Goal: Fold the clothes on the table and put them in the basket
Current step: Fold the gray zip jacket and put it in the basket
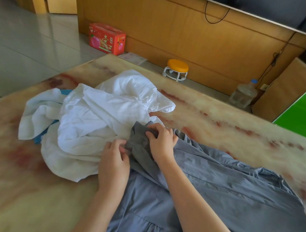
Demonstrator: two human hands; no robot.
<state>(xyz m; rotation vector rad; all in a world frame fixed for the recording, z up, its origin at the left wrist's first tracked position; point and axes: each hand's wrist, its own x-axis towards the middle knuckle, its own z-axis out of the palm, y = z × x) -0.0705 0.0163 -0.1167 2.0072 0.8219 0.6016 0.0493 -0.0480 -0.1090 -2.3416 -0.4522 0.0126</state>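
Both hands pinch grey shirt (217,186) end: left hand (114,165), right hand (162,142). White pile (95,118) touching it, toward table's (7,183) left edge.

— Where is the heap of clothes (91,118)?
— On the table (227,123), toward its left edge.
— And the spread garment (227,184)?
— Right of the heap, reaching from the near edge toward the right edge. Its far end touches the heap. Both hands pinch that end, with the left hand (114,166) nearer and the right hand (162,139) just behind.
— Beyond the far edge?
— On the floor: box (106,38) left, stool (176,69) middle, water jug (243,94) right.
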